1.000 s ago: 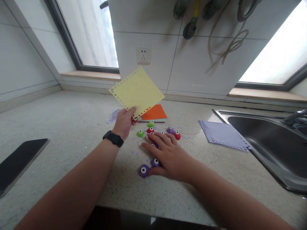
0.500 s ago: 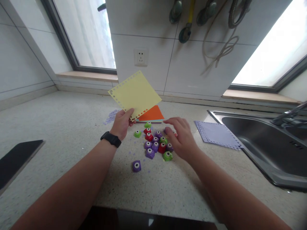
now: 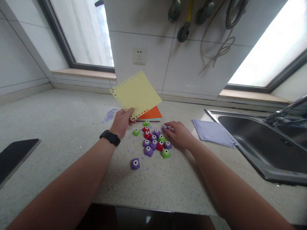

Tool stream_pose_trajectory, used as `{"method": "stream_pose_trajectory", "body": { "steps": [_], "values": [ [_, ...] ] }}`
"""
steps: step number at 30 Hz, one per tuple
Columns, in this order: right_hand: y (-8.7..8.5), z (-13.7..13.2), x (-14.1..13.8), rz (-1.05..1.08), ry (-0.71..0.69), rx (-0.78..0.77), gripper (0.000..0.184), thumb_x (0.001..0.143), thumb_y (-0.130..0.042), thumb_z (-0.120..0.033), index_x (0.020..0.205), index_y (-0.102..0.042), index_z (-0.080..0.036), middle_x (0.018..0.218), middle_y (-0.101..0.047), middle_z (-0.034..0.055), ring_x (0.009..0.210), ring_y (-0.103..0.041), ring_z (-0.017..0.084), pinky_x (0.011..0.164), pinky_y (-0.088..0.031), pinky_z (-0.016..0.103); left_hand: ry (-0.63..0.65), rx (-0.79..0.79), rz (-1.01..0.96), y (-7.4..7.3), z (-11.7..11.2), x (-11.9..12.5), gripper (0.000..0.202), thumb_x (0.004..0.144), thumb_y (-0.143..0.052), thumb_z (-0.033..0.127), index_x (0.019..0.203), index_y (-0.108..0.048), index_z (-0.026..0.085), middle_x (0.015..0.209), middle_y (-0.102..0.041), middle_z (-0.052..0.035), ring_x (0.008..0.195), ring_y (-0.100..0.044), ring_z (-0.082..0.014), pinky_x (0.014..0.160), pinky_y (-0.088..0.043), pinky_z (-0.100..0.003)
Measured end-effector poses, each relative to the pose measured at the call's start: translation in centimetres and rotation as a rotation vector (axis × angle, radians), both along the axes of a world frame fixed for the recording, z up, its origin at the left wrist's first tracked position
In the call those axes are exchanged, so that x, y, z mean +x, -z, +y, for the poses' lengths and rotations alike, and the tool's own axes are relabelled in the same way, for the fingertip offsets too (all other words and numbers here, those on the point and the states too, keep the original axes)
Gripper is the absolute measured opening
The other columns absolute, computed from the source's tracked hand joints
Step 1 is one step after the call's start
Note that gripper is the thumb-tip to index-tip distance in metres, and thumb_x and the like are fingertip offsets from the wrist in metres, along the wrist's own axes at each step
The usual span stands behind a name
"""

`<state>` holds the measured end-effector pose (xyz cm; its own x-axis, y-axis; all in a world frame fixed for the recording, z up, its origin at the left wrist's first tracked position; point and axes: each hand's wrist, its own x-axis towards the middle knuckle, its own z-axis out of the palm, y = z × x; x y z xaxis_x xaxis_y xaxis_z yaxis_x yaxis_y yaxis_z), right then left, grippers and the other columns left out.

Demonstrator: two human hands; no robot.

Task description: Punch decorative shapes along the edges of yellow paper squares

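Wide counter (image 3: 59, 127); left fingers (image 3: 129, 112) pinch sheet (image 3: 137, 92) edge; right fingers (image 3: 173, 124) at punch (image 3: 164, 128), grip unclear

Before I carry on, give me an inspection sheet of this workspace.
Surface: pale speckled countertop, front edge visible.
Job's things: yellow rectangular paper sheet, edges partly punched; small purple, red and green plastic punches, mostly clustered; orange paper sheet behind them; punched lilac paper sheets by the stainless-steel sink.
Clutter: purple paper scraps; flat dark rectangular object, far left.
Hands: left hand grips the yellow sheet; right hand is at a purple punch, grip unclear.
Cables: pale looped cord against the white tiled wall.
Surroundings: white wall socket; dark-framed windows both sides.
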<state>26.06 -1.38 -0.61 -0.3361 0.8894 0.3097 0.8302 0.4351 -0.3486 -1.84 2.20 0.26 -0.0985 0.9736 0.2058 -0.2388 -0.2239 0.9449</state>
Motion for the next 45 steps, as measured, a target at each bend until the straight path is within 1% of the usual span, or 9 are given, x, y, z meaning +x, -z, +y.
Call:
{"method": "stream_pose_trajectory", "body": {
  "steps": [8, 16, 19, 22, 25, 30, 35, 39, 45],
  "values": [
    [0.0, -0.4, -1.4, -0.032, -0.106, -0.011, 0.025, 0.092, -0.063, -0.028, 0.115, -0.072, -0.022, 0.103, -0.077, 0.0083, 0.097, -0.063, 0.029, 0.090, -0.049, 0.047, 0.048, 0.002, 0.056, 0.1, -0.5, 0.5, 0.032, 0.079, -0.075, 0.045, 0.076, -0.066, 0.014, 0.060, -0.064, 0.0009, 0.043, -0.055, -0.0080, 0.037, -0.034, -0.017],
    [-0.1, -0.3, -1.0, 0.026, -0.083, 0.010, 0.024, 0.089, -0.067, -0.029, 0.112, -0.073, -0.024, 0.096, -0.077, 0.0082, 0.096, -0.066, 0.029, 0.091, -0.049, 0.049, 0.129, 0.003, 0.157, 0.0, -0.9, 0.6, 0.032, 0.081, -0.074, 0.043, 0.074, -0.067, 0.013, 0.056, -0.063, 0.0002, 0.042, -0.053, -0.0083, 0.038, -0.034, -0.018],
    [-0.5, -0.5, -1.0, 0.264, -0.018, -0.059, 0.028, 0.089, -0.068, -0.031, 0.116, -0.070, -0.023, 0.099, -0.076, 0.0091, 0.090, -0.069, 0.026, 0.082, -0.053, 0.043, 0.157, 0.000, 0.178, 0.0, -0.9, 0.6, 0.033, 0.081, -0.074, 0.044, 0.073, -0.067, 0.013, 0.055, -0.062, 0.0010, 0.043, -0.053, -0.0084, 0.038, -0.035, -0.018],
    [-1.0, -0.8, -1.1, 0.618, 0.053, -0.227, 0.036, 0.087, -0.070, -0.037, 0.120, -0.066, -0.022, 0.091, -0.074, 0.0076, 0.071, -0.068, 0.021, 0.064, -0.054, 0.037, 0.171, 0.008, 0.182, 0.2, -0.9, 0.5, 0.034, 0.082, -0.073, 0.046, 0.074, -0.067, 0.013, 0.056, -0.062, 0.0015, 0.044, -0.053, -0.0084, 0.039, -0.035, -0.018],
    [-1.3, -0.8, -1.0, 0.925, 0.062, -0.303, 0.042, 0.081, -0.077, -0.039, 0.118, -0.066, -0.022, 0.086, -0.073, 0.0049, 0.073, -0.069, 0.020, 0.065, -0.054, 0.034, 0.186, 0.016, 0.185, 0.3, -0.9, 0.5, 0.034, 0.083, -0.073, 0.046, 0.075, -0.068, 0.013, 0.056, -0.062, 0.0008, 0.044, -0.053, -0.0081, 0.039, -0.035, -0.018],
    [-2.1, -0.7, -0.9, 1.290, 0.004, -0.263, 0.037, 0.073, -0.082, -0.032, 0.107, -0.068, -0.023, 0.095, -0.069, 0.0016, 0.078, -0.066, 0.015, 0.077, -0.053, 0.033, 0.217, 0.020, 0.187, 0.2, -1.2, 0.7, 0.035, 0.085, -0.073, 0.047, 0.077, -0.069, 0.012, 0.057, -0.063, 0.0000, 0.044, -0.049, -0.0071, 0.040, -0.034, -0.017],
    [-3.0, -1.1, -0.8, 1.493, -0.004, -0.291, 0.015, 0.070, -0.070, -0.020, 0.083, -0.065, -0.020, 0.089, -0.065, 0.0008, 0.063, -0.050, 0.009, 0.058, -0.041, 0.026, 0.233, 0.006, 0.203, 0.0, -1.5, 0.8, 0.037, 0.084, -0.074, 0.048, 0.074, -0.068, 0.013, 0.059, -0.062, 0.0005, 0.043, -0.046, -0.0059, 0.040, -0.035, -0.017],
    [-3.2, -1.5, -1.0, 1.522, -0.052, -0.370, 0.012, 0.071, -0.069, -0.022, 0.080, -0.062, -0.020, 0.073, -0.053, -0.0037, 0.057, -0.042, 0.008, 0.053, -0.034, 0.025, 0.275, 0.001, 0.211, -0.1, -1.9, 0.9, 0.038, 0.084, -0.074, 0.048, 0.074, -0.068, 0.013, 0.061, -0.062, 0.0005, 0.044, -0.045, -0.0058, 0.042, -0.036, -0.018],
    [-2.5, -2.4, -2.1, 1.228, -0.047, -0.415, 0.028, 0.080, -0.076, -0.045, 0.091, -0.065, -0.021, 0.063, -0.048, -0.0064, 0.052, -0.044, 0.010, 0.049, -0.034, 0.026, 0.383, -0.031, 0.305, -0.6, -3.0, 1.4, 0.039, 0.086, -0.071, 0.051, 0.078, -0.070, 0.013, 0.063, -0.064, -0.0005, 0.047, -0.047, -0.0078, 0.045, -0.037, -0.020]
  ]
}}
